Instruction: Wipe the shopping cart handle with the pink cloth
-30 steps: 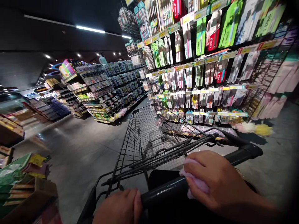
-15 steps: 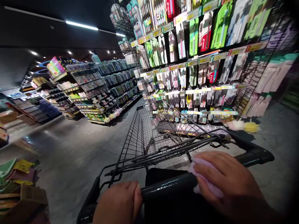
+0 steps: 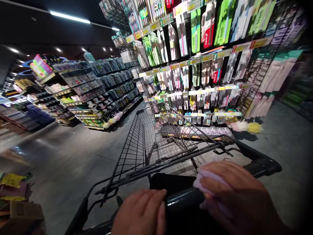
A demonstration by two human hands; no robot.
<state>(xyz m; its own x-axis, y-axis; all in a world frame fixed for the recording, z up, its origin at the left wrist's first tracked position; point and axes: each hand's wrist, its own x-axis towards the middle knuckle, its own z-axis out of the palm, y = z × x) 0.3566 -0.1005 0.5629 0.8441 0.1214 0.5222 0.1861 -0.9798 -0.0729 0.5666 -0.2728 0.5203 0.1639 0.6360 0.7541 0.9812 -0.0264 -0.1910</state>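
Observation:
A dark shopping cart handle [image 3: 185,199] crosses the lower part of the head view. My left hand [image 3: 141,212] is wrapped round it, left of the middle. On the right, my right hand [image 3: 241,192] grips a crumpled lilac cloth [image 3: 212,174] and presses it around the same bar. A short stretch of shiny handle shows between the two hands. Beyond them extends the black wire cart basket [image 3: 129,143], whose mesh shows the floor through it. Below the bar lies a black panel, partly hidden by my hands.
A tall rack of packaged toothbrushes [image 3: 195,75] stands just past the cart's front. Further shelves [image 3: 90,88] line the left side. At lower left is a cardboard box [image 3: 24,213] with yellow and green packages near it. Grey floor [image 3: 75,160] lies between them.
My left hand has slid to the right along the handle, closer to the cloth. My right hand keeps the cloth on the bar. The view has turned slightly, so shelves and cart sit further left.

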